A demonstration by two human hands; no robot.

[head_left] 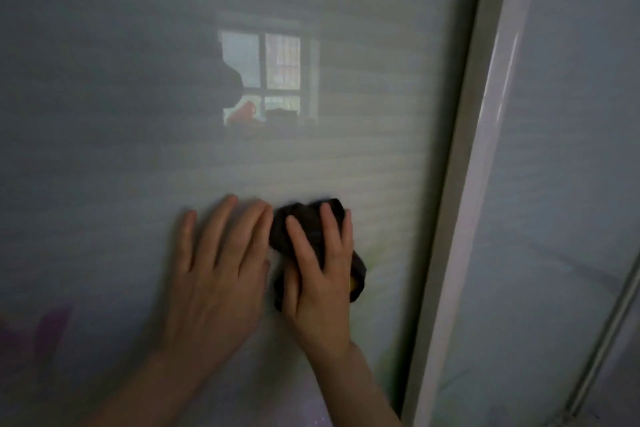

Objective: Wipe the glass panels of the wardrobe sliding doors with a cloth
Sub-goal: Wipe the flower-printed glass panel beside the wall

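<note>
My two forearms come up from the bottom of the view, nearest to me, and both hands are on the glass panel (242, 156) of the sliding door. My left hand (221, 267) lies flat on the glass, fingers straight and slightly spread, holding nothing — it only steadies me. My right hand (320, 270) presses the dark cloth (304, 218) against the panel, its fingers (301, 239) laid over the bunched fabric and curling a little round it, so I count it as gripping the cloth. The cloth sits low on this panel, just right of my left hand and short of the pale door frame (460, 184). I judge I am mid-wipe on this panel. The reflected window (266, 80) shows the glass above, which I take to need strokes too. Next, I think, comes an even, firm sweep towards the frame edge, and later the neighbouring panel (571, 149) beyond it.
</note>
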